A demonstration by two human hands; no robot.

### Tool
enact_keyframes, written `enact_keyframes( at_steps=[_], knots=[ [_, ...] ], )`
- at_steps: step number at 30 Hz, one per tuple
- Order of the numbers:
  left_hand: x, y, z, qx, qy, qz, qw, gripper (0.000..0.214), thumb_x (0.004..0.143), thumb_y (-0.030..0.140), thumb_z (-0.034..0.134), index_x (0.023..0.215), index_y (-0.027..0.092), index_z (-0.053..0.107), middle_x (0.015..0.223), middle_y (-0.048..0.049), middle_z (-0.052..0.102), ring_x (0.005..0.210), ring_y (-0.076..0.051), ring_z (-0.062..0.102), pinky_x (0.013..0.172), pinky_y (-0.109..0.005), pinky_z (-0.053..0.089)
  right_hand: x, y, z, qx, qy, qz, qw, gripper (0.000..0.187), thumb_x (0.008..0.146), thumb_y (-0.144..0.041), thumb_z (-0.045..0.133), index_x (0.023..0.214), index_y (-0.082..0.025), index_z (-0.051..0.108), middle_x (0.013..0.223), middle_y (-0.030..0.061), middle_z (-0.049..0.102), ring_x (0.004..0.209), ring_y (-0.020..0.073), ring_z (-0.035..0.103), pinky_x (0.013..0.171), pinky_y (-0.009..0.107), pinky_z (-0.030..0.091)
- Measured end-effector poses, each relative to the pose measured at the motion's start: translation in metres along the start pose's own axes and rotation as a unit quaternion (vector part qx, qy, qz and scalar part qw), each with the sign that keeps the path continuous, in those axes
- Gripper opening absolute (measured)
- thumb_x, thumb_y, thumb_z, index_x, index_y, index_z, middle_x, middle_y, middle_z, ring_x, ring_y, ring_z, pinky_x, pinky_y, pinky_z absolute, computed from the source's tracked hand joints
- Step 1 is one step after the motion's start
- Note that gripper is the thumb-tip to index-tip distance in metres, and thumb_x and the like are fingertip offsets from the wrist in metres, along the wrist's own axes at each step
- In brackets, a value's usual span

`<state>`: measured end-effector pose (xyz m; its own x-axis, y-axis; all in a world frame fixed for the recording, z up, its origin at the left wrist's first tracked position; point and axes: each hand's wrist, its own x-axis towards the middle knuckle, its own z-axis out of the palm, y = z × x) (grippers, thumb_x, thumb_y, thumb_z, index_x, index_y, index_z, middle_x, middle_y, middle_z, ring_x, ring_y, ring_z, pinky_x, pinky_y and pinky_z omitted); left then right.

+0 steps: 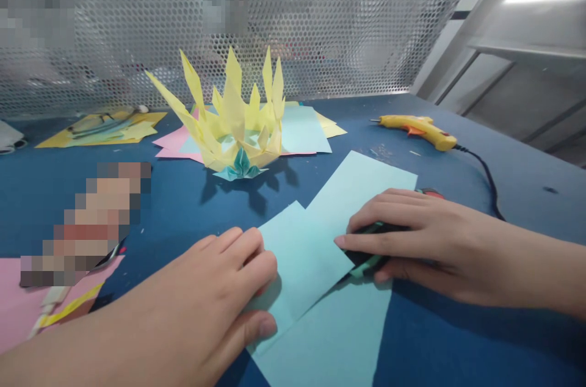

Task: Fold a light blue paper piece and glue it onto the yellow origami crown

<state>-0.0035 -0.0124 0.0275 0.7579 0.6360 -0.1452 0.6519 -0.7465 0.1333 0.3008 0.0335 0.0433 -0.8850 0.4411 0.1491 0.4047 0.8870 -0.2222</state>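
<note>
I log left hand [215,295] spread flat, pinning blue paper [315,234] | right hand [412,237] closed over dark tool [364,259], at paper's edge | risk: paper skews if left lifts; tool may nick it.

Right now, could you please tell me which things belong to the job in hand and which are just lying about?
In use: light blue paper under left hand; dark tool in right hand.
Lying about: yellow origami flower, glue gun, pink sheets.

Head-worn; faces down-forward; close over left hand [220,292], right hand [405,234]
</note>
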Motion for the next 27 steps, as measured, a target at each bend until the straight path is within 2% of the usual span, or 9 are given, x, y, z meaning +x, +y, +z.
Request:
enact_keyframes(
  at_steps=[5,9,14,27],
  knots=[
    [0.008,0.004,-0.009,-0.010,-0.003,0.017,1.000,0.009,0.092,0.027,0.049,0.091,0.029,0.058,0.093,-0.0001,0.055,0.085,-0.021,0.050,0.071,-0.033,0.039,0.000,0.000,0.001,-0.006,-0.002,0.001,1.000,0.029,0.095,-0.020,0.046,0.120,-0.019,0.061,0.103,0.0099,0.063,0.091,0.0200,0.060,0.079,0.033,0.049],
    [0.014,0.010,-0.015,-0.040,-0.018,0.001,0.999,0.021,0.096,0.031,0.040,0.083,0.027,0.056,0.086,0.0012,0.053,0.074,-0.019,0.046,0.064,-0.032,0.036,-0.002,0.001,-0.001,0.000,-0.006,-0.001,1.000,0.030,0.095,-0.023,0.045,0.120,-0.019,0.061,0.104,0.0100,0.064,0.091,0.0199,0.060,0.079,0.033,0.050],
    [0.020,0.012,-0.018,-0.083,-0.051,-0.039,0.994,0.022,0.096,0.035,0.038,0.083,0.027,0.054,0.086,0.0020,0.053,0.073,-0.019,0.045,0.064,-0.034,0.035,-0.003,0.001,-0.002,0.022,-0.013,0.017,1.000,0.030,0.093,-0.023,0.048,0.118,-0.019,0.064,0.104,0.0098,0.065,0.091,0.0208,0.061,0.078,0.033,0.051],
    [0.014,0.013,-0.018,-0.099,-0.033,-0.058,0.993,0.019,0.095,0.036,0.040,0.084,0.027,0.053,0.088,0.0011,0.053,0.075,-0.019,0.046,0.066,-0.033,0.037,-0.001,0.002,-0.002,0.022,-0.016,0.012,1.000,0.031,0.093,-0.023,0.049,0.119,-0.018,0.065,0.105,0.0101,0.065,0.093,0.0210,0.061,0.079,0.032,0.051]
  ],
)
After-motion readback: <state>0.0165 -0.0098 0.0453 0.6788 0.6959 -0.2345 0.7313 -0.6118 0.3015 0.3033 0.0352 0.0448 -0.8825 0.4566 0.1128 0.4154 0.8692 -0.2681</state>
